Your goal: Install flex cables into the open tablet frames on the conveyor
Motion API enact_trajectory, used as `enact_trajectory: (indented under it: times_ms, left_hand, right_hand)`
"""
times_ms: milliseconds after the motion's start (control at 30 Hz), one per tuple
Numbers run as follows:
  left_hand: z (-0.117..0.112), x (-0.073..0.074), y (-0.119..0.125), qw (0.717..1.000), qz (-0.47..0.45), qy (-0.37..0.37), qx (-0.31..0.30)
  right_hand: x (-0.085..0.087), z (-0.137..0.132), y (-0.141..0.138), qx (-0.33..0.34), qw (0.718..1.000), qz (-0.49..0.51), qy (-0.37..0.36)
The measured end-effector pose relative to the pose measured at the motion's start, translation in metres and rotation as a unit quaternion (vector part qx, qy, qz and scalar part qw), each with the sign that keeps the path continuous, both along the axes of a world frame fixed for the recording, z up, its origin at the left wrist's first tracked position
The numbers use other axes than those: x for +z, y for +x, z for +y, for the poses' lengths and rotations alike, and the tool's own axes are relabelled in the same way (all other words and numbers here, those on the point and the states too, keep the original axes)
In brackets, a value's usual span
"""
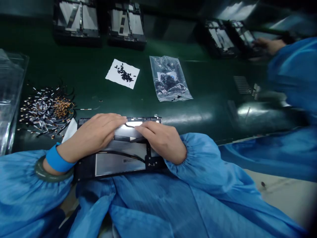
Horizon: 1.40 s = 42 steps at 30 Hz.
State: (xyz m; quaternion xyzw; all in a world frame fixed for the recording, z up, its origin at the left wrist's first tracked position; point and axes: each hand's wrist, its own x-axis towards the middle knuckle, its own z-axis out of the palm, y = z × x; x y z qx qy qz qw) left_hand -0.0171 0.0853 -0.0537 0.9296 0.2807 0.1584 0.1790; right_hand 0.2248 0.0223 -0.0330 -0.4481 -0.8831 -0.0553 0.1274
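Note:
A flat black device frame with silver inner panels (116,162) lies at the near edge of the green belt, partly over my blue smock. My left hand (95,134) rests on its upper left part, fingers stretched flat toward the top edge. My right hand (160,138) lies on its upper right part, fingers pressed together and pointing left onto the shiny strip near the top. A thin black cable (128,155) runs across the silver panel below my hands.
A heap of small flex cables and connectors (47,109) lies at the left beside a clear plastic tray (10,86). White paper with tiny black parts (123,73) and a clear bag (169,79) sit behind. More device frames (126,23) line the back. Another person's hand (268,44) works at the right.

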Motion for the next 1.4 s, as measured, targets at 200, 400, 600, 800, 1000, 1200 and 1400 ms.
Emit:
enact_trajectory:
  times_ms: [200, 400, 600, 800, 1000, 1200, 1400]
  left_hand:
    - [-0.001, -0.003, -0.001, 0.998, 0.028, 0.058, -0.012]
    - [-0.002, -0.003, 0.000, 0.991, 0.032, 0.122, -0.037]
    - [-0.003, 0.002, 0.001, 0.986, 0.068, 0.150, -0.036]
    - [-0.003, 0.002, 0.002, 0.982, 0.054, 0.175, -0.047]
    - [-0.003, 0.001, 0.002, 0.982, 0.055, 0.173, -0.049]
    - [0.001, 0.003, -0.001, 0.995, 0.037, 0.087, -0.026]
    - [0.015, 0.012, 0.007, 0.992, 0.076, -0.071, 0.075]
  right_hand:
    - [-0.007, -0.002, 0.006, 0.017, 0.996, -0.017, 0.081]
    - [-0.016, 0.000, 0.006, 0.000, 0.992, 0.015, 0.123]
    - [-0.018, 0.000, 0.006, 0.003, 0.993, 0.005, 0.121]
    - [-0.018, -0.001, 0.006, 0.004, 0.993, 0.012, 0.118]
    - [-0.018, 0.000, 0.005, 0.006, 0.994, 0.000, 0.105]
    - [-0.017, -0.007, 0.021, -0.010, 0.997, 0.067, 0.028]
    - [-0.015, -0.021, 0.044, -0.257, 0.938, 0.220, -0.078]
